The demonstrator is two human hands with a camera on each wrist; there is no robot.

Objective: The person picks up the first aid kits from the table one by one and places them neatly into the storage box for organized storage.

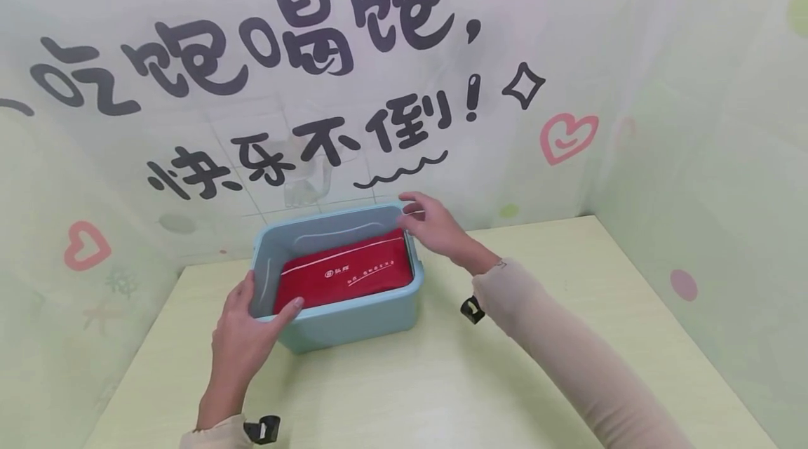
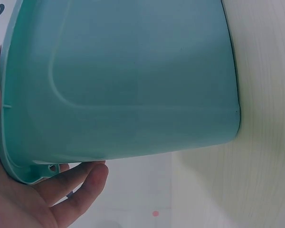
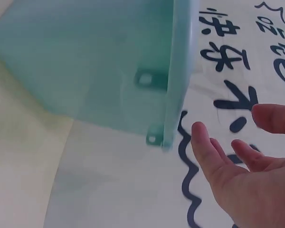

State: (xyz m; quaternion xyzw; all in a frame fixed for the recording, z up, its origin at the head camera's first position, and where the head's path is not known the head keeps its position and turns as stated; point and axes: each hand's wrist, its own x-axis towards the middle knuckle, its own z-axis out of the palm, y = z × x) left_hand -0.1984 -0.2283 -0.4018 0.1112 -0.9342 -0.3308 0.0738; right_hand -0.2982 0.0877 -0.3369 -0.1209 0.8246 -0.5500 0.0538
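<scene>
A light-blue plastic bin (image 1: 360, 320) stands on the table, its top uncovered. Inside it lies a red fabric pouch (image 1: 344, 280) with white print and a pale line along its top. My left hand (image 1: 241, 337) grips the bin's left end, the thumb over the front rim. In the left wrist view, fingertips of that hand (image 2: 78, 190) curl beneath the rim at a corner. Beside the bin's back right corner is my right hand (image 1: 438, 228), fingers spread and bent loosely. The right wrist view shows this hand (image 3: 256, 185) apart from the rim, holding nothing.
The pale wood-grain table (image 1: 442, 393) runs back to a white wall covering (image 1: 379, 105) with large black characters and pink hearts. Another covering (image 1: 707, 154) hangs along the right side. A black strap piece (image 1: 472, 309) sits at the right wrist.
</scene>
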